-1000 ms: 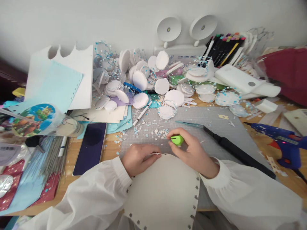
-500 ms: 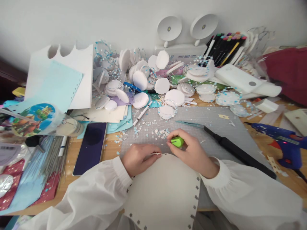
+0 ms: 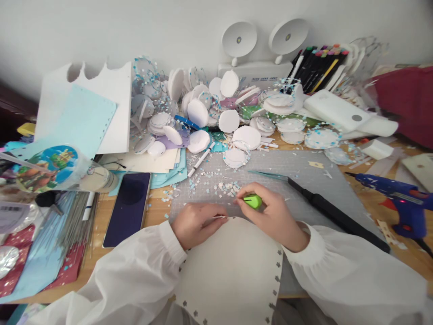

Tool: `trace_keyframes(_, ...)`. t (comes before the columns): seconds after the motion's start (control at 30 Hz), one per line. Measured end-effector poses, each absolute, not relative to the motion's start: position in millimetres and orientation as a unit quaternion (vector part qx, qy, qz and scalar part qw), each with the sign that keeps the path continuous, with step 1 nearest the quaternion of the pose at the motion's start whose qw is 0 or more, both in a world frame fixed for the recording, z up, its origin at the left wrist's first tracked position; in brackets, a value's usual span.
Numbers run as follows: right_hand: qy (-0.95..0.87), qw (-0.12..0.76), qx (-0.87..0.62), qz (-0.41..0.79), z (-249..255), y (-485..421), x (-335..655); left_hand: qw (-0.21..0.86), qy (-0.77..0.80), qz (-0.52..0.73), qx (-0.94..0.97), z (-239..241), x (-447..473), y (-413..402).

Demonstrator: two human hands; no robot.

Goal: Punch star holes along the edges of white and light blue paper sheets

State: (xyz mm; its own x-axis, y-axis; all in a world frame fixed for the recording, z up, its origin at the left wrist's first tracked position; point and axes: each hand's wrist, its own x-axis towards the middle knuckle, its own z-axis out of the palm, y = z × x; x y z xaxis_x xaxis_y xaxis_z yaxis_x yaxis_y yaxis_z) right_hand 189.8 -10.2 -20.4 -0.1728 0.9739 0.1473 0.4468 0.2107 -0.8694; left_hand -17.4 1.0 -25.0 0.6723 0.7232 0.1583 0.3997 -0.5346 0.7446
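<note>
Beyond the white sheet (image 3: 230,271) at twelve o'clock, my right hand (image 3: 272,214) is shifting its gripped green tool (image 3: 252,201) toward three, seemingly off the rim my left hand (image 3: 197,225) is pinching.

"What lies over on the left?"
"A dark-screened phone (image 3: 127,210), near a bundle of thin grey rods (image 3: 75,221)."
"And on the right?"
"A blue glue gun (image 3: 406,194) showing a red light (image 3: 401,201)."
"At the back?"
"A white twin-headed lamp (image 3: 264,74), black markers (image 3: 316,72) just beside it."
</note>
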Motion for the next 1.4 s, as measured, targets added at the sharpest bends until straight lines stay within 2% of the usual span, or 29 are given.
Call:
trace_keyframes(0.2,-0.667,0.382,-0.53,0.358,-19,-9,188,0.347,0.333,0.234,0.845,-25,-16,1)
trace_keyframes(0.4,-0.581,0.386,-0.514,0.5,-10,-5,192,0.428,0.382,0.264,0.776,-18,-16,1)
trace_keyframes(0.53,-0.585,0.38,-0.479,0.532,-1,-6,195,0.478,0.423,0.269,0.721,-12,-17,4)
trace_keyframes(0.87,-0.735,0.309,-0.437,0.415,-1,-3,199,0.491,0.452,0.307,0.678,-10,-16,4)
trace_keyframes(1.1,-0.752,0.32,-0.418,0.397,1,-4,200,0.485,0.453,0.314,0.679,-11,-16,4)
trace_keyframes(1.4,-0.767,0.284,-0.43,0.383,-6,-3,200,0.48,0.456,0.311,0.682,-13,-16,3)
